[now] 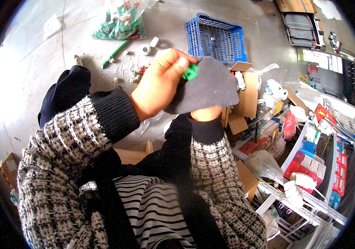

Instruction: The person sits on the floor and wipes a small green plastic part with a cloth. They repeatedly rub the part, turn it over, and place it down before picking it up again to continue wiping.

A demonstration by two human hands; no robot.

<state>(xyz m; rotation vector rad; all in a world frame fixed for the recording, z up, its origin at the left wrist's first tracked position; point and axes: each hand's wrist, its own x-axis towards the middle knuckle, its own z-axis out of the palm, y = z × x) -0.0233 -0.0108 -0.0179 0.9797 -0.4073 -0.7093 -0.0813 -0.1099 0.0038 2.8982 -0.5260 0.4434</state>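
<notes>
A small green plastic fitting (190, 72) is pinched between the thumb and fingers of my left hand (162, 81). Against it lies a dark grey cloth (210, 85), spread over my right hand (207, 113), of which only the part near the wrist shows; its fingers are hidden beneath the cloth. On the floor beyond my hands are a green pipe (116, 53), a white ring-shaped fitting (145, 49) and a clear plastic bag of green fittings (120, 23).
A blue plastic crate (194, 37) with a small white piece inside stands on the floor ahead. To the right are an open cardboard box (248, 96), plastic bags and metal shelving (301, 193) with red, white and blue boxes. A wooden stool or board edge (134, 155) shows between my legs.
</notes>
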